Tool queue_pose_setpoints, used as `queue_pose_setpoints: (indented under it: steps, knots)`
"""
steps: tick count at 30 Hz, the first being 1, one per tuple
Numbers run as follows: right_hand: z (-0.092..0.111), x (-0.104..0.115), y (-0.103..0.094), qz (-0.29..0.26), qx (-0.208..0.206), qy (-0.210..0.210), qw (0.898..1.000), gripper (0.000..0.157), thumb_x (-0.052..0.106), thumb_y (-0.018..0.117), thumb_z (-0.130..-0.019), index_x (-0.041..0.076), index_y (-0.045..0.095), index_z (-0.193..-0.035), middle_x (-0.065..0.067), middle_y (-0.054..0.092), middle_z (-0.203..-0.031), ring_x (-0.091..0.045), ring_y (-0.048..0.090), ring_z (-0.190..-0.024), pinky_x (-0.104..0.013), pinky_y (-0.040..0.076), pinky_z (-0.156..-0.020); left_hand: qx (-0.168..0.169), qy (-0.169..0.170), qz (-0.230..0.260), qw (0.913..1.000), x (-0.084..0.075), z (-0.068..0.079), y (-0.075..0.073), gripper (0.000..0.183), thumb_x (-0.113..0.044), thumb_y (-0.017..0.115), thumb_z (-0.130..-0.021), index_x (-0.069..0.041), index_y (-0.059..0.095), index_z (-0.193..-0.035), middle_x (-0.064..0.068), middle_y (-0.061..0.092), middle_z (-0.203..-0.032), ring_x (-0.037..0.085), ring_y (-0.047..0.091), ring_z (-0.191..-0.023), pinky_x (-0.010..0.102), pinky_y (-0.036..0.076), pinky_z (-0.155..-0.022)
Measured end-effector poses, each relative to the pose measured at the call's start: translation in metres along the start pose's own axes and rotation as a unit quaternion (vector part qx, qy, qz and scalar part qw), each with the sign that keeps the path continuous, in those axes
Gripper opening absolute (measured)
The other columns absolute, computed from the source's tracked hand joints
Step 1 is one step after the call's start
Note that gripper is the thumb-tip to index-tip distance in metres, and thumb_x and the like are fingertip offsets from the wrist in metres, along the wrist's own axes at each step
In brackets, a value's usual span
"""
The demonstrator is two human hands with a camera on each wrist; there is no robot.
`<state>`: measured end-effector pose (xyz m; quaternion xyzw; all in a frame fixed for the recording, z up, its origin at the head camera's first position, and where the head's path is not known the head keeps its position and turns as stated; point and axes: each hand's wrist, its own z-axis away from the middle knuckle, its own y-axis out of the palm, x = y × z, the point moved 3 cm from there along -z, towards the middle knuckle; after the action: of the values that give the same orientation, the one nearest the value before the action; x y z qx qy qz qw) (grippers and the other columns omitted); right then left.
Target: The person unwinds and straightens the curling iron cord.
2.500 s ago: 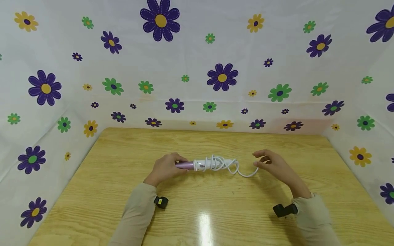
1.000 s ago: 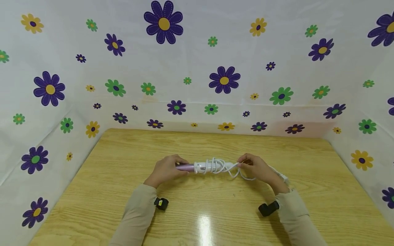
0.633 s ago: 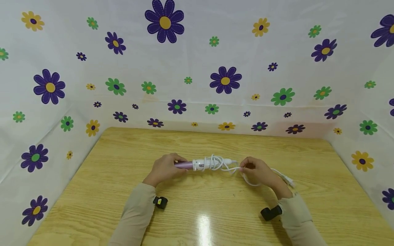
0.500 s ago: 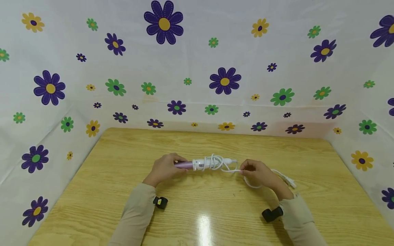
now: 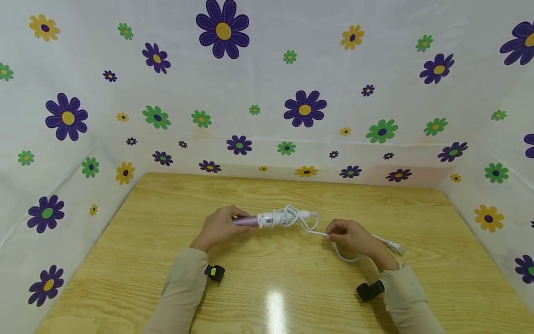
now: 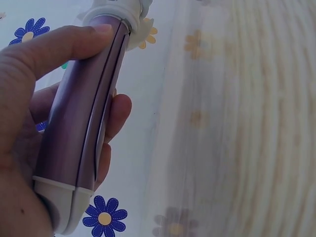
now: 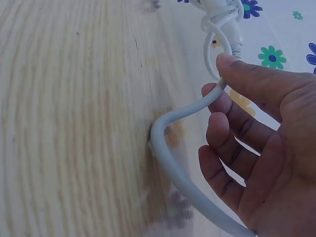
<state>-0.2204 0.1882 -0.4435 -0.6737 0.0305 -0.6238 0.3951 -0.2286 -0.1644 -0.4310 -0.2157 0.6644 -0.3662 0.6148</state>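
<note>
Over the table (image 5: 308,287), the cord-wrapped wand (image 5: 264,220) runs lengthwise between the hands — the left hand (image 5: 218,228) gripping its purple barrel (image 5: 246,221), the right hand (image 5: 354,237), beyond its white end (image 5: 306,214), pinching the trailing cord (image 7: 170,155) between thumb and forefinger.

My barrel (image 6: 79,113) is mauve-purple, and its handle (image 5: 263,220), cord (image 7: 171,165) and plug (image 5: 396,247) are white. I wear beige sleeves (image 5: 183,283) and black wrist cameras (image 5: 367,292), the left with a yellow label. My bench (image 5: 292,264) is yellowish, wood-grained; the white cloth (image 5: 258,69) has purple, green and yellow flowers, the larger purple ones edged in pale dashes.
</note>
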Motion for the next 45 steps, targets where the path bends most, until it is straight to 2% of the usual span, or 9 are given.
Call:
queue_pose_setpoints:
  steps: [4,8,14,19,25,29,34,45]
  knots:
    - [-0.003,-0.002,-0.001,0.024,-0.001,0.009,1.000,0.015,0.016,0.062,-0.094,0.002,0.066,-0.098,-0.012,0.067,-0.091,-0.013,0.060,-0.081,-0.024,0.050,-0.070,0.001,-0.003,0.008,1.0000,-0.001,0.000,-0.001,0.036,-0.032,0.080,-0.076,-0.019,0.073,-0.109,0.001,0.071,-0.103,0.015,0.061,-0.084,0.032,0.045,-0.071]
    - [-0.009,0.000,-0.004,0.070,-0.009,0.018,0.997,0.012,0.017,0.062,-0.094,0.005,0.066,-0.095,-0.007,0.067,-0.088,-0.012,0.058,-0.079,-0.026,0.048,-0.070,0.000,-0.003,0.023,0.9997,-0.001,-0.001,-0.001,0.036,-0.031,0.080,-0.076,-0.020,0.073,-0.109,0.001,0.070,-0.103,0.015,0.061,-0.083,0.032,0.046,-0.071]
    - [-0.021,-0.002,-0.007,0.109,-0.036,0.026,0.993,0.010,0.015,0.062,-0.093,0.006,0.067,-0.092,-0.004,0.066,-0.083,-0.012,0.054,-0.075,-0.028,0.046,-0.068,-0.007,0.014,0.018,0.9997,-0.001,-0.002,-0.002,0.034,-0.033,0.081,-0.076,-0.023,0.074,-0.108,0.000,0.070,-0.103,0.014,0.061,-0.083,0.032,0.046,-0.071]
    - [-0.028,-0.003,-0.010,0.132,-0.058,0.036,0.989,0.008,0.014,0.063,-0.091,0.008,0.068,-0.090,-0.003,0.067,-0.083,-0.013,0.056,-0.076,-0.030,0.046,-0.069,-0.002,0.016,0.019,0.9997,-0.002,-0.001,-0.003,0.034,-0.034,0.081,-0.076,-0.023,0.074,-0.108,-0.001,0.070,-0.103,0.015,0.061,-0.083,0.033,0.047,-0.072]
    - [-0.033,-0.003,-0.017,0.137,-0.077,0.055,0.986,0.012,0.017,0.063,-0.092,0.007,0.069,-0.091,-0.005,0.068,-0.084,-0.014,0.056,-0.074,-0.030,0.045,-0.066,0.001,0.019,0.024,0.9995,-0.001,-0.003,-0.002,0.034,-0.033,0.081,-0.076,-0.022,0.074,-0.108,-0.001,0.070,-0.103,0.016,0.061,-0.086,0.034,0.048,-0.074]
    - [-0.033,-0.003,-0.022,0.123,-0.083,0.069,0.987,0.014,0.018,0.062,-0.093,0.005,0.068,-0.094,-0.006,0.068,-0.085,-0.014,0.059,-0.070,-0.029,0.048,-0.064,0.006,0.010,0.024,0.9996,0.001,-0.002,-0.001,0.035,-0.033,0.081,-0.076,-0.021,0.074,-0.108,-0.001,0.069,-0.104,0.015,0.061,-0.087,0.034,0.048,-0.075]
    - [-0.028,0.001,-0.032,0.124,-0.097,0.084,0.984,0.021,0.025,0.060,-0.095,0.006,0.067,-0.100,-0.007,0.069,-0.088,-0.017,0.065,-0.071,-0.032,0.048,-0.068,0.009,-0.001,0.023,0.9997,0.002,0.000,-0.001,0.037,-0.032,0.081,-0.076,-0.020,0.073,-0.110,0.000,0.070,-0.105,0.015,0.061,-0.086,0.033,0.048,-0.074]
    - [-0.018,0.020,-0.050,0.139,-0.133,0.068,0.979,0.025,0.029,0.059,-0.097,0.006,0.066,-0.106,-0.010,0.070,-0.094,-0.025,0.068,-0.083,-0.039,0.050,-0.074,0.017,0.004,0.022,0.9996,0.003,-0.001,-0.001,0.033,-0.030,0.081,-0.077,-0.022,0.074,-0.108,0.001,0.070,-0.103,0.015,0.061,-0.085,0.033,0.047,-0.072]
